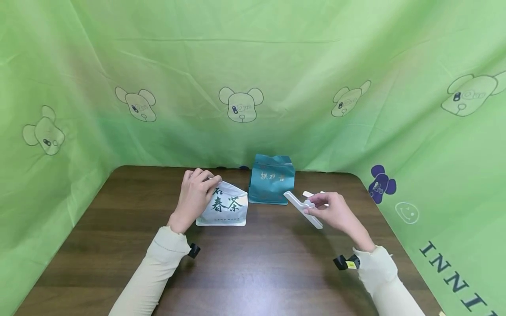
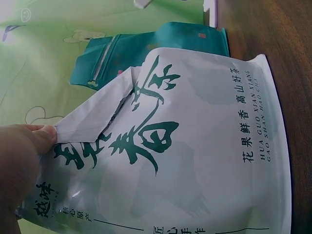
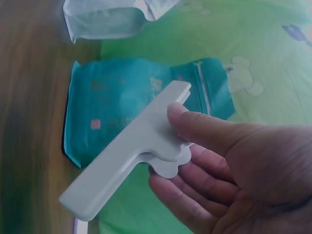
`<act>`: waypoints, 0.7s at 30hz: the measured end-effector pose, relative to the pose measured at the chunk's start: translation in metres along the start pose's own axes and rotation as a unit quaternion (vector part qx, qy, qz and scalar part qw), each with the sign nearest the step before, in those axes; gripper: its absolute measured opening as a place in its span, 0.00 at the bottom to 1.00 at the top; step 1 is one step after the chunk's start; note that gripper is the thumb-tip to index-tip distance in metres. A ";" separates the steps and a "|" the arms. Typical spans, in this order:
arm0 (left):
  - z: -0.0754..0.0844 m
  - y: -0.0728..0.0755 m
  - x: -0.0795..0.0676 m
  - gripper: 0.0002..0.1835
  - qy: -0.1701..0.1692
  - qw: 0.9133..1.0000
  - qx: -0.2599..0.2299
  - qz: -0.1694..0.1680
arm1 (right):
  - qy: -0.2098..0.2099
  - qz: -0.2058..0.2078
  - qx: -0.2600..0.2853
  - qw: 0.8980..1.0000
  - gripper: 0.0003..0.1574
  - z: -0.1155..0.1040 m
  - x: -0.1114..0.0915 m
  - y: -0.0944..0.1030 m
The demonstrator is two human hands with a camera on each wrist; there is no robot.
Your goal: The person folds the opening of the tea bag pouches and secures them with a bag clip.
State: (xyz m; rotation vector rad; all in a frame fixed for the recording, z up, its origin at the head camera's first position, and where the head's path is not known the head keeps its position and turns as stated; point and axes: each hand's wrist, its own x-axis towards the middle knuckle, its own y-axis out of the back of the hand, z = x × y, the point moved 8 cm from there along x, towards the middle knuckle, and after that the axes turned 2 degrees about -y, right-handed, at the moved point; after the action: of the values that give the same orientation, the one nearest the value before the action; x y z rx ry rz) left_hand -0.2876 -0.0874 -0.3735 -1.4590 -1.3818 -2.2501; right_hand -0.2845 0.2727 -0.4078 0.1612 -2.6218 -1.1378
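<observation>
My left hand [image 1: 192,197] grips the upper edge of a white tea bag [image 1: 225,208] with green lettering, which stands on the table. In the left wrist view, the thumb presses the folded-over top flap [image 2: 95,113] of this bag, and the other fingers are mostly hidden. A white bag clip [image 1: 294,202] is pinched in my right hand [image 1: 336,210], held to the right of the bags. Seen from the right wrist, the thumb lies on one side of the clip's [image 3: 122,156] scalloped handle and the fingers behind it.
A teal tea bag [image 1: 270,180] stands upright just right of and behind the white one. Another white piece [image 1: 307,194] shows partly behind the right hand. Green printed cloth [image 1: 237,145] hangs along the back and sides of the brown wooden table [image 1: 245,272].
</observation>
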 end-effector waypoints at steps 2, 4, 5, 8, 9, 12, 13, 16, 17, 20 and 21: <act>0.000 0.000 0.000 0.06 0.001 1.000 0.001 -0.002 | 0.001 -0.002 0.013 1.000 0.17 -0.002 0.003 -0.005; -0.001 0.000 0.000 0.06 0.001 1.000 0.002 -0.003 | 0.002 -0.004 0.026 1.000 0.18 -0.005 0.007 -0.010; -0.001 0.000 0.000 0.06 0.001 1.000 0.002 -0.002 | 0.002 -0.004 0.032 0.999 0.17 -0.006 0.008 -0.012; -0.001 0.000 0.000 0.06 0.000 1.000 0.002 -0.001 | 0.008 -0.005 0.048 0.999 0.17 -0.010 0.012 -0.017; -0.001 0.000 0.000 0.06 -0.001 1.000 0.003 -0.001 | 0.009 -0.004 0.054 0.998 0.17 -0.011 0.013 -0.018; -0.001 -0.001 0.000 0.06 0.000 1.000 0.004 -0.003 | 0.012 -0.003 0.069 0.998 0.17 -0.013 0.016 -0.021; -0.001 -0.001 0.000 0.06 0.000 1.000 0.004 -0.003 | 0.012 -0.002 0.072 0.997 0.18 -0.014 0.017 -0.022; -0.001 -0.001 0.000 0.06 0.000 1.000 0.005 -0.002 | 0.013 -0.004 0.080 0.997 0.19 -0.015 0.019 -0.025; -0.001 -0.001 0.000 0.06 0.000 1.000 0.005 -0.001 | 0.013 -0.005 0.081 0.997 0.19 -0.015 0.019 -0.025; -0.001 0.000 0.000 0.06 0.000 1.000 0.004 0.000 | 0.013 -0.008 0.085 0.996 0.20 -0.016 0.022 -0.027; -0.001 0.000 0.000 0.06 0.000 1.000 0.003 -0.001 | 0.011 -0.006 0.087 0.996 0.20 -0.016 0.023 -0.027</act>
State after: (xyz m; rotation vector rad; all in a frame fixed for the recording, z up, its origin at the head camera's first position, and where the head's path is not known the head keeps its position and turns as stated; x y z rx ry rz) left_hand -0.2885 -0.0874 -0.3735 -1.4570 -1.3901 -2.2443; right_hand -0.3017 0.2383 -0.4120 0.2245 -2.7016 -0.9045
